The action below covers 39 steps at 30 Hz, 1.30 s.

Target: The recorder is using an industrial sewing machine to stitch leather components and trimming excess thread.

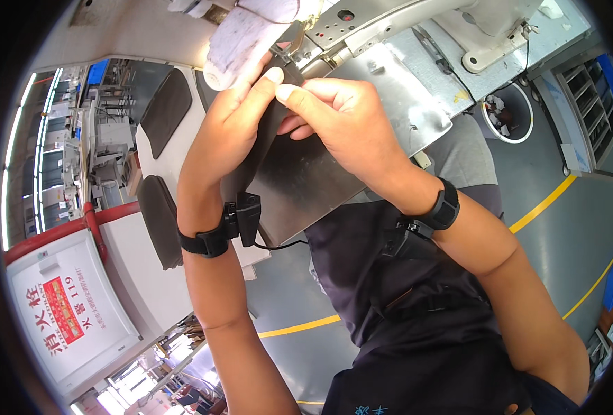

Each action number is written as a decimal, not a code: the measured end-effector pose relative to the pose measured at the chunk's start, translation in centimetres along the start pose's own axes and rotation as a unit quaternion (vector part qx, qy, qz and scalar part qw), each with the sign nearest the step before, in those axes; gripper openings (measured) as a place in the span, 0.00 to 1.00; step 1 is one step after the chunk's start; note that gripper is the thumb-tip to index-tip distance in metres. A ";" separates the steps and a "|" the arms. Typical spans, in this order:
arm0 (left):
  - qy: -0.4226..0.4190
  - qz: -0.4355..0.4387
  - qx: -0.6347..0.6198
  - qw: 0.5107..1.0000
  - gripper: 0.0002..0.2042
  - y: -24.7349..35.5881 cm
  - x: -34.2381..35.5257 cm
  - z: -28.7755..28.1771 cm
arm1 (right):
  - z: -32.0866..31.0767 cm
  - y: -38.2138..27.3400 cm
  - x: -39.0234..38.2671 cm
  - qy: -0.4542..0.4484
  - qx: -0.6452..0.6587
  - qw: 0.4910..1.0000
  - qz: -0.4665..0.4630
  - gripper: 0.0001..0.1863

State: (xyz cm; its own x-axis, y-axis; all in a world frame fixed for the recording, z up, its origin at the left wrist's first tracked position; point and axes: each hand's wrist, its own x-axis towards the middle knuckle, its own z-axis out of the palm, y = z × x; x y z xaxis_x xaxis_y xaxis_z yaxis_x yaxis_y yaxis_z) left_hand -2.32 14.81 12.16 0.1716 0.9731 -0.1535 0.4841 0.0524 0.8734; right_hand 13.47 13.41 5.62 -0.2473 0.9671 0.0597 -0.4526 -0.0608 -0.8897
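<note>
A dark, flat strip-like piece (270,128) stands between my hands beneath the front of a sewing machine (372,34). My left hand (234,121) lies along its left side, thumb pressed on the top edge, most fingers hidden behind. Close beside that thumb, my right hand (341,121) pinches the same piece between thumb and fingers. The piece's upper end reaches the presser-foot area (289,55), where the needle cannot be made out. Its lower end hangs down past my left wrist over the metal work plate (306,180).
Two dark padded pieces (166,111) (159,221) lie on the white table at left. A slim dark hand tool (432,50) rests right of the machine. A white bin (530,124) with scraps stands on the floor at right. A white cabinet (106,325) is at lower left.
</note>
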 end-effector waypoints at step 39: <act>-0.025 -0.312 -0.109 0.943 0.26 -4.7 -9.0 -3.0 | -6.6 1.5 -1.4 -0.050 -0.069 0.992 0.088 0.16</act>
State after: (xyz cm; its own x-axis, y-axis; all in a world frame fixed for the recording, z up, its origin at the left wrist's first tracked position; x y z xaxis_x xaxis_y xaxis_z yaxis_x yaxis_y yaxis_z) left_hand -8.67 6.51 10.81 -0.0452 0.7253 -0.6869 0.3175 0.6624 0.6785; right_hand 18.81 13.58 1.15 -0.3986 0.9149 -0.0636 -0.2750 -0.1854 -0.9434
